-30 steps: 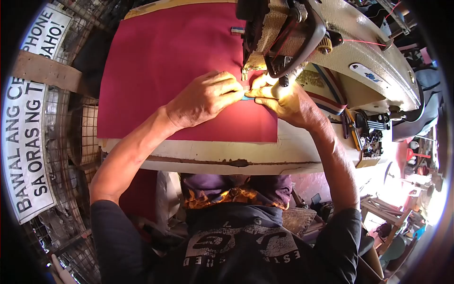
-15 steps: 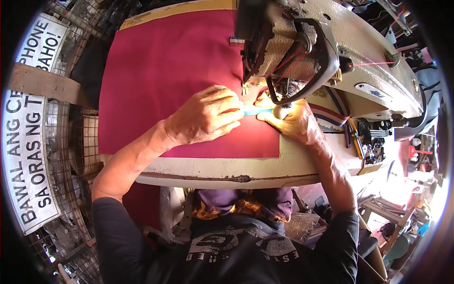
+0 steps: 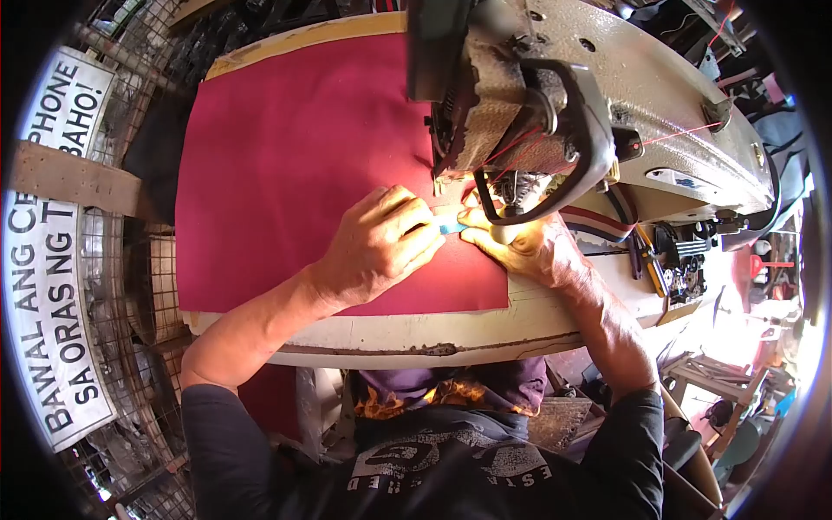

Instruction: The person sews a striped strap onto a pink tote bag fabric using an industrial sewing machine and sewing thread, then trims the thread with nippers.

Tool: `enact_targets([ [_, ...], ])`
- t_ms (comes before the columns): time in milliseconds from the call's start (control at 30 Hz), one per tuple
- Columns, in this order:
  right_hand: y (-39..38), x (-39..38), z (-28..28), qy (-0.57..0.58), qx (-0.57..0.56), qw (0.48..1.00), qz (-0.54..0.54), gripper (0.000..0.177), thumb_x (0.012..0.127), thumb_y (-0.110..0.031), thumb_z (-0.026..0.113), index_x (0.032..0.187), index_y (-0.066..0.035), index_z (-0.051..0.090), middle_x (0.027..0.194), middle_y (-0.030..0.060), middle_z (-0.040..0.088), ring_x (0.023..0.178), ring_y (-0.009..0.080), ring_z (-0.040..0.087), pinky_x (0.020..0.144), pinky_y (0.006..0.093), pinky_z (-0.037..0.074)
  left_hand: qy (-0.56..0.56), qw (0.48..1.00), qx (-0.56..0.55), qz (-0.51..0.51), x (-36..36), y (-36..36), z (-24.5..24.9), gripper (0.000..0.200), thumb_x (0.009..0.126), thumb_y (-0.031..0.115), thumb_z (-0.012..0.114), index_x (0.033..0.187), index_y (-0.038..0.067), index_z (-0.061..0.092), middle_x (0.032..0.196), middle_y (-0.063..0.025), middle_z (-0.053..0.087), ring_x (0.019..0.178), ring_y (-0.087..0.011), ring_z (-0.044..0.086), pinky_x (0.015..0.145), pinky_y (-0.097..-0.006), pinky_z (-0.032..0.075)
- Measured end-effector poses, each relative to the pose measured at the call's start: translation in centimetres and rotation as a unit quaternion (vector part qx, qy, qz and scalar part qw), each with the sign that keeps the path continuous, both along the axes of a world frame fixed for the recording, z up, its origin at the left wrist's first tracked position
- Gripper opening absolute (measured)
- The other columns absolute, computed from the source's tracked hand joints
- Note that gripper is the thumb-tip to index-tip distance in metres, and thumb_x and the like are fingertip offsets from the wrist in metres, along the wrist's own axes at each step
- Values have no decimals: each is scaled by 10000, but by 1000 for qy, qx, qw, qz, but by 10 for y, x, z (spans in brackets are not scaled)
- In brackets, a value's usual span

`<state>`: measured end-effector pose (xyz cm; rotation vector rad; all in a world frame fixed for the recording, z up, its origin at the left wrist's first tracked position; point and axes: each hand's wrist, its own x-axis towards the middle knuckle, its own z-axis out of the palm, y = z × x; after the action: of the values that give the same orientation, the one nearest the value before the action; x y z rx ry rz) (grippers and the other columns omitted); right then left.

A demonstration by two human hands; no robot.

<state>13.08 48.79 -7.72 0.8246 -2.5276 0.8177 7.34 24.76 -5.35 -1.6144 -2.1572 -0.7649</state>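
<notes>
A large dark red sheet of material (image 3: 286, 165) lies over the sewing machine's pale bed, with a short blue strip (image 3: 449, 224) above its right part. My left hand (image 3: 380, 243) is closed, its fingertips pinching the strip's left end. From the other side, my right hand (image 3: 530, 247) holds the strip's right end between thumb and fingers, partly hidden behind the machine's black guard. Just beyond the strip is the sewing machine (image 3: 498, 113), its needle area lit by a lamp. Red thread runs along its head.
A striped ribbon (image 3: 598, 224) and a yellow-handled tool (image 3: 652, 260) lie on the bed right of my right hand. The bed's worn front edge (image 3: 433, 350) runs before my body. Wire mesh with a lettered sign (image 3: 61, 243) stands at left.
The view has tilted slightly, so the bed sits lower. Less of the blue strip shows between my hands, which are closer together. Both hands still grip it.
</notes>
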Motion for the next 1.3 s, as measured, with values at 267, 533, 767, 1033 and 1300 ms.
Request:
enact_targets([
  [267, -15, 4, 7, 25, 27, 999, -36, 142, 809, -187, 783, 854, -118, 668, 714, 65, 556, 701, 280, 561, 680, 424, 427, -20, 999, 2, -25, -11, -4, 5, 143, 745, 105, 792, 842, 81, 690, 788, -18, 503, 779, -203, 532, 722, -357, 467],
  [533, -25, 6, 17, 57, 81, 994, -40, 173, 780, -113, 683, 947, -72, 666, 743, 100, 618, 723, 294, 622, 684, 452, 481, -67, 997, -33, -34, -18, -19, 1, 240, 711, 94, 796, 946, 124, 762, 776, -3, 486, 792, -197, 516, 751, -367, 456],
  [767, -21, 10, 13, 49, 119, 991, -43, 234, 788, -85, 757, 1012, -83, 691, 930, 75, 662, 886, 286, 655, 748, 445, 526, -68, 997, -5, -30, -17, -19, -4, 249, 713, 89, 795, 959, 110, 762, 785, -14, 494, 779, -198, 523, 729, -367, 472],
  [1033, -26, 11, 18, 23, 120, 991, -54, 278, 793, -67, 775, 1067, -69, 725, 1031, 79, 683, 1016, 295, 666, 833, 435, 546, -69, 998, 7, -4, -13, -20, -5, 324, 650, -1, 779, 962, 84, 754, 750, -12, 477, 720, -198, 519, 658, -341, 499],
  [1300, -19, 6, 3, 57, 46, 995, -60, 213, 773, -99, 727, 982, -61, 706, 928, 123, 694, 821, 347, 680, 699, 457, 541, -52, 998, 17, 8, -12, -19, -5, 269, 699, -9, 800, 955, 57, 752, 724, -22, 470, 713, -198, 524, 608, -333, 497],
])
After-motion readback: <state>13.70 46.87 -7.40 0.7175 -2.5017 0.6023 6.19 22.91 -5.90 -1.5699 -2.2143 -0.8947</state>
